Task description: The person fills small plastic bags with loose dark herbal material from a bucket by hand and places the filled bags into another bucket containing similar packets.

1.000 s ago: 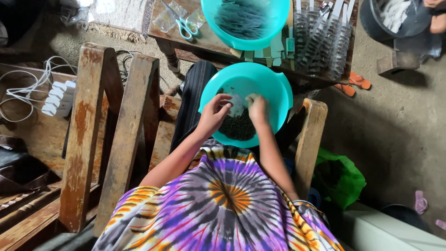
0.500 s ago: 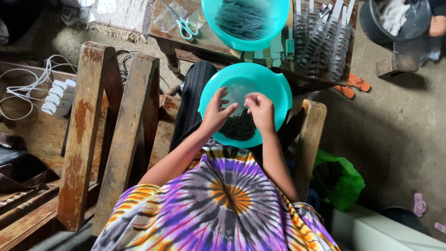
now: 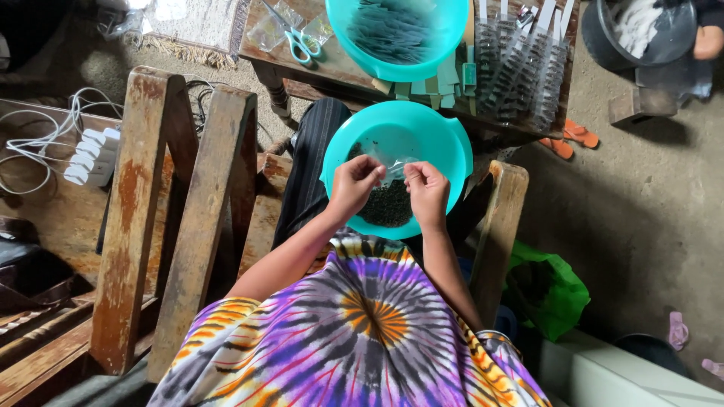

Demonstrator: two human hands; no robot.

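Teal plastic basin rested on the person's lap, holding a dark granular heap. Above it, the left hand and right hand each pinched an edge of a small clear bag, fingers closed. Scissors lay on the table beyond.

Both hands pinching clear bag over teal basin, dark bits inside

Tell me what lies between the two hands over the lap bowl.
A small clear bag, pinched by left hand and right hand, above the bowl, in the head view.
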